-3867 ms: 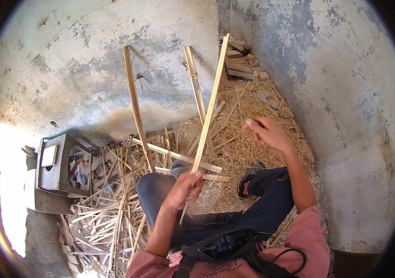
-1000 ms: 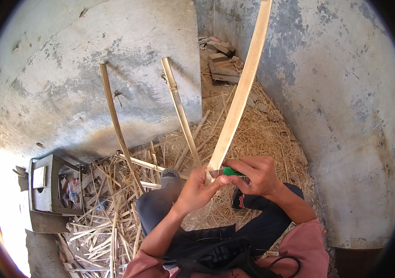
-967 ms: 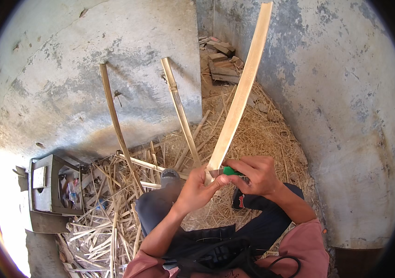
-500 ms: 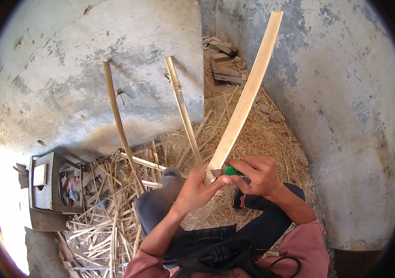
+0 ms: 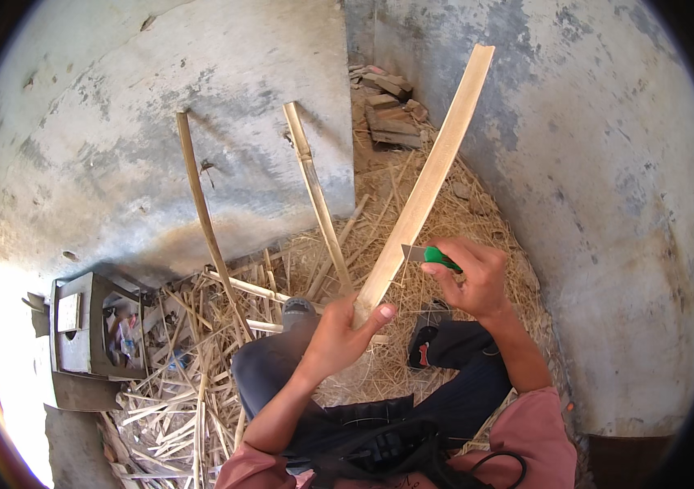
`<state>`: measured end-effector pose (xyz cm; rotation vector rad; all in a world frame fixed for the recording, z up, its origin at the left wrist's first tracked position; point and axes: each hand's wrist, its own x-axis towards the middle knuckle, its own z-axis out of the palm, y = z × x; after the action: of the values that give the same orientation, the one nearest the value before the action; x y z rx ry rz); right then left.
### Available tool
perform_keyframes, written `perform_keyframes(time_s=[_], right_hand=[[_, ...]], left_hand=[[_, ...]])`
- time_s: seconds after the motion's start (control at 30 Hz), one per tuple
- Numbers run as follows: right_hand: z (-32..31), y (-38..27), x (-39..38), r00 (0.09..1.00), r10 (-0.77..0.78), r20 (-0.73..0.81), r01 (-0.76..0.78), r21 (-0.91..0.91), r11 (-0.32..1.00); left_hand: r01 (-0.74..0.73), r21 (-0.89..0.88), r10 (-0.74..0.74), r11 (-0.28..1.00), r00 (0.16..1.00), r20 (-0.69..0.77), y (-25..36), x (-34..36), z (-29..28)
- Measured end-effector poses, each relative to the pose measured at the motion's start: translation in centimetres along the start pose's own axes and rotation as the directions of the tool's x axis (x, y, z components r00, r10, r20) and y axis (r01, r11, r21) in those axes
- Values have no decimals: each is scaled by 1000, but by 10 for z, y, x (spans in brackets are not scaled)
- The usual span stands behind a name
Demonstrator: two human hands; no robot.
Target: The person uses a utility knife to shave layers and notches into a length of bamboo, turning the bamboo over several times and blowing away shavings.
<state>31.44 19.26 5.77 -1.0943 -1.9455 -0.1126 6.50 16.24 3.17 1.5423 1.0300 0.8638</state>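
My left hand grips the lower end of a long, pale split bamboo strip, which slants up and away to the right. In my right hand is a knife with a green handle, held between thumb and fingers. Its short grey blade points left, with the tip at the strip's right edge, a little above my left hand. Thin slivers hang at that edge just under the blade.
Two bamboo pieces lean against the grey wall. Straw-like shavings and split sticks cover the floor. A worn box-like cabinet stands at left; broken bricks lie in the far corner.
My right hand with the knife has moved up and right along the strip, away from my left hand. The strip's far end has dropped slightly. My left hand keeps its grip.
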Motion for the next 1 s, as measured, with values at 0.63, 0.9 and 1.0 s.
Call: perform_keyframes(time_s=[0.63,0.9,1.0], right_hand=[[-14,50,2,923,345,-171,-347,19,938],[-28,78,3,903,370,-216,-378,4,926],[-12,65,-4,955,289,-73,-283,84,956]], left_hand=[[229,-66,-214,971,959,188,-8,-14,-12],[184,157,-193,970,980,45,-14,-12,-18],[174,115,-172,978,985,-26,-11,-10,-19]])
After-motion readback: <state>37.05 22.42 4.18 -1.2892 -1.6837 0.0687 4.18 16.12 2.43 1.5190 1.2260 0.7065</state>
